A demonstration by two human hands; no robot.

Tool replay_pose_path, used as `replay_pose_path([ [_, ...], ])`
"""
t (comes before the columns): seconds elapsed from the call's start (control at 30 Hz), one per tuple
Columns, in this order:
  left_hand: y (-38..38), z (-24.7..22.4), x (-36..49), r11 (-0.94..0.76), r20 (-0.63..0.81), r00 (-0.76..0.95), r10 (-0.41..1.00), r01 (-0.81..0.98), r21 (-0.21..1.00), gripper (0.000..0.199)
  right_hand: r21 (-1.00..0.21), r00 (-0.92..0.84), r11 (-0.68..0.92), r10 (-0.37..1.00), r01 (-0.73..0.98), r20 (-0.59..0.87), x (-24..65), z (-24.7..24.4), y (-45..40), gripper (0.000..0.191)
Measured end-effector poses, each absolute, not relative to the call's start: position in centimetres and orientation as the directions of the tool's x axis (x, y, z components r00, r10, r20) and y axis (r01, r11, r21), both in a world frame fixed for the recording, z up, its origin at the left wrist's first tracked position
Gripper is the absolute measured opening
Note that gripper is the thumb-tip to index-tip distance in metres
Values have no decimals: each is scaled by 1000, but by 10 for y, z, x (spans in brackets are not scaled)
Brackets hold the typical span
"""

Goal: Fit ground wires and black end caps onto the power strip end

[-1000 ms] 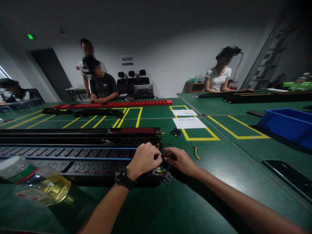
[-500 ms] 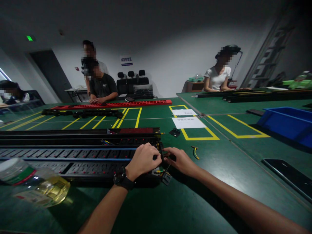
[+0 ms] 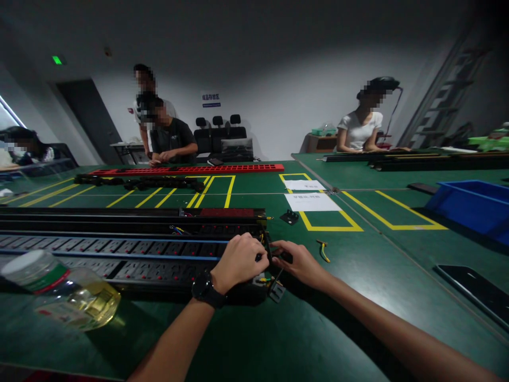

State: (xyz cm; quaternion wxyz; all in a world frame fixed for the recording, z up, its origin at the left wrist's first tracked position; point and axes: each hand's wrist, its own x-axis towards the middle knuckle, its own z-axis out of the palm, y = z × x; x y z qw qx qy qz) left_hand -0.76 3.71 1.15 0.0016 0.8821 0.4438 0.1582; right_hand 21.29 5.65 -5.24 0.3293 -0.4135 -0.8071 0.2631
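Both my hands meet at the right end of a long black power strip (image 3: 159,270) with a row of sockets and small red dots. My left hand (image 3: 238,262), a dark watch on its wrist, is curled closed over that end. A black end plate (image 3: 268,248) stands upright between my hands, and my left fingertips press against it. From the other side my right hand (image 3: 298,261) pinches at the same plate with thumb and forefinger; its fingertips are partly hidden. Just below, a small slotted black bracket (image 3: 277,292) sits near the strip's end, beside a green-yellow wire (image 3: 265,279).
A bottle of yellow liquid (image 3: 75,297) leans at the left. On the green table are a loose yellow wire (image 3: 324,252), a black bracket (image 3: 289,217), paper sheets (image 3: 312,202), a phone (image 3: 473,289) and a blue bin (image 3: 473,209). Several people sit or stand beyond.
The view has turned slightly, so everything appears a little further right. My hands keep nearly the same grip at the strip's end.
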Motion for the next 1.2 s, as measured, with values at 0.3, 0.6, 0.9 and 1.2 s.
replay_pose_path([
  [0.3, 37, 12, -7, -616, 289, 566, 772, 778, 123, 23, -689, -450, 529, 835, 496, 317, 213, -54, 57, 36],
  [0.6, 38, 11, -8, -622, 295, 569, 768, 773, 129, 23, -683, -449, 538, 831, 494, 329, 213, -56, 58, 35],
  [0.9, 36, 13, -8, -628, 294, 575, 764, 766, 133, 24, -683, -444, 529, 837, 504, 320, 213, -54, 58, 34],
  [1.2, 37, 13, -8, -627, 287, 574, 767, 766, 144, 24, -688, -449, 527, 836, 499, 314, 213, -53, 57, 34],
])
